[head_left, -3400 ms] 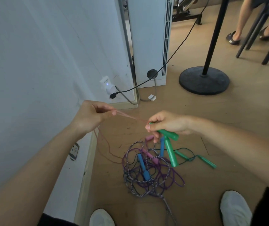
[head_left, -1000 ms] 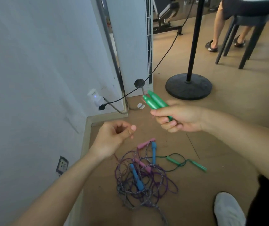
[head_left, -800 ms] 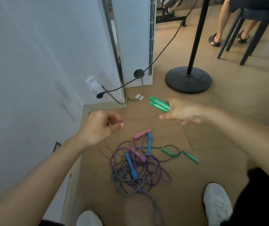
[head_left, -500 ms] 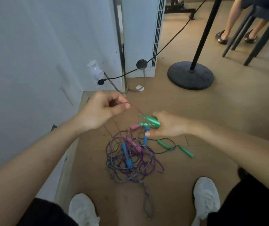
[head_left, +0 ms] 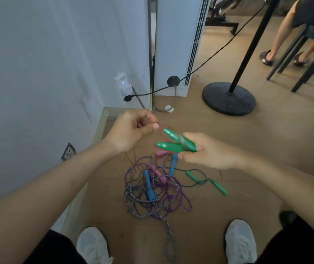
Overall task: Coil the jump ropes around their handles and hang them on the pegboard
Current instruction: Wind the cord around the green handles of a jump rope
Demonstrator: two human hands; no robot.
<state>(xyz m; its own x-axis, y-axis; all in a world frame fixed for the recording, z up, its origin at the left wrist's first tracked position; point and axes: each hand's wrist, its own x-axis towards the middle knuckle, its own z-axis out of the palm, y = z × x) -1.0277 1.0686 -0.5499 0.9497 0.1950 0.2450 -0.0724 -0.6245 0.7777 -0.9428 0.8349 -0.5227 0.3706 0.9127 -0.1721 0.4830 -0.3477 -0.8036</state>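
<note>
My right hand [head_left: 207, 151] grips a pair of green handles [head_left: 173, 142] held together, tips pointing left, with a few turns of thin red rope wound around them. My left hand [head_left: 131, 130] pinches that red rope [head_left: 162, 128] just left of the handles; a short loop hangs between the hands. On the floor below lies a tangle of other jump ropes [head_left: 152, 195]: blue handles [head_left: 149, 184], pink handles [head_left: 160, 154], a second pair of green handles [head_left: 219, 186], purple and striped cords. No pegboard is in view.
A white wall [head_left: 38, 73] is on my left with a plug adapter [head_left: 122, 85] and black cable. A white appliance [head_left: 175, 42] stands ahead. A black round stand base [head_left: 228, 99] and a seated person's legs [head_left: 283, 39] are at right. My white shoes [head_left: 93, 244] flank the pile.
My hands have come closer together, the left one beside the green handles. The red rope now shows as turns around the handles. The view has tilted down slightly.
</note>
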